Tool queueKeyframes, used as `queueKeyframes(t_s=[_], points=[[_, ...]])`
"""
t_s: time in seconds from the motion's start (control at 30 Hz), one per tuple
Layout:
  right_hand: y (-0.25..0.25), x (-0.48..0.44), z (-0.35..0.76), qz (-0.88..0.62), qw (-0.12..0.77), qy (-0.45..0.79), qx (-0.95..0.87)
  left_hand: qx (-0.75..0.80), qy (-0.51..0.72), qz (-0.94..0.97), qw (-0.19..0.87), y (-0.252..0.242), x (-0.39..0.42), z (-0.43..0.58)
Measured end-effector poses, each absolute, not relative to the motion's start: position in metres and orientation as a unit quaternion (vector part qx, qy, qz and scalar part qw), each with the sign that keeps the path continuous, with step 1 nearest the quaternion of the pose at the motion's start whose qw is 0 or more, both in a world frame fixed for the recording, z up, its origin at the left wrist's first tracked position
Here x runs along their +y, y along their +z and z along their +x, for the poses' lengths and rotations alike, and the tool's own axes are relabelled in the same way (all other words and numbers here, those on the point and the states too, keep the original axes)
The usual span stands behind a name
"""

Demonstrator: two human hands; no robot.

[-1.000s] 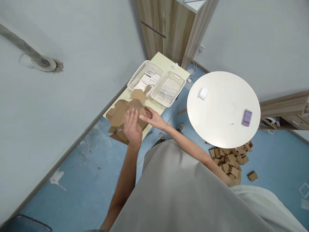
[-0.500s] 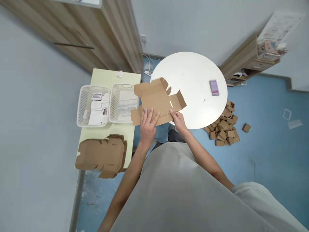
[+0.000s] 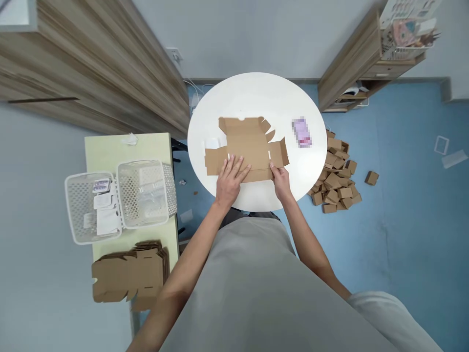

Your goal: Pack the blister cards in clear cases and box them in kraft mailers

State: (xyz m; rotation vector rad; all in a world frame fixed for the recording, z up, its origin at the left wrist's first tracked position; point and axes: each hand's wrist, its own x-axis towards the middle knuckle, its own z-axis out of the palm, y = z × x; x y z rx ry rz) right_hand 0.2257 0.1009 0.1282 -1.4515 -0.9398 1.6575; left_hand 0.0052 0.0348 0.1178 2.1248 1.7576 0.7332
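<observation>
An unfolded cardboard box blank (image 3: 247,142) lies over the round white table (image 3: 256,93), its side flaps partly raised. My left hand (image 3: 229,183) rests on its near left part with the fingers spread. At the near right corner, my right hand (image 3: 281,181) pinches the cardboard edge between thumb and fingers. Beyond the blank's left flap a small white item (image 3: 211,143) shows in part. A blurred purple item (image 3: 302,132) lies to the right on the tabletop.
On the left, a pale green table (image 3: 106,149) bears two white baskets (image 3: 166,168) with white items inside, and a stack of flat box blanks (image 3: 128,276). Small folded boxes (image 3: 335,181) are heaped on the blue floor at right. A tall wooden cabinet (image 3: 110,63) stands at the back left.
My view has turned left to right, toward the round table. Both hands have brought the cardboard blank from the table's left edge to over its middle.
</observation>
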Motion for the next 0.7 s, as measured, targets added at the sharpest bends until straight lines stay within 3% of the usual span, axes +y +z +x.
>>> queueKeyframes(t_s=[0.1,0.23,0.4,0.53,0.7], points=[[0.097,0.107,0.247,-0.595,0.368,0.638,-0.322,0.613,0.218,0.733,0.199,0.086,0.051,0.018],[0.050,0.109,0.271,-0.679,0.290,0.604,-0.300,0.619,0.141,0.710,0.305,0.033,0.062,0.028],[0.028,0.118,0.286,-0.797,0.206,0.442,-0.356,0.625,0.080,0.681,0.373,-0.004,0.056,0.030],[0.031,0.144,0.268,-0.730,0.216,0.404,-0.507,0.626,0.081,0.669,0.391,-0.013,0.046,0.025],[0.015,0.190,0.217,-0.677,0.087,0.421,-0.597,0.666,0.109,0.643,0.362,-0.018,0.032,0.015]])
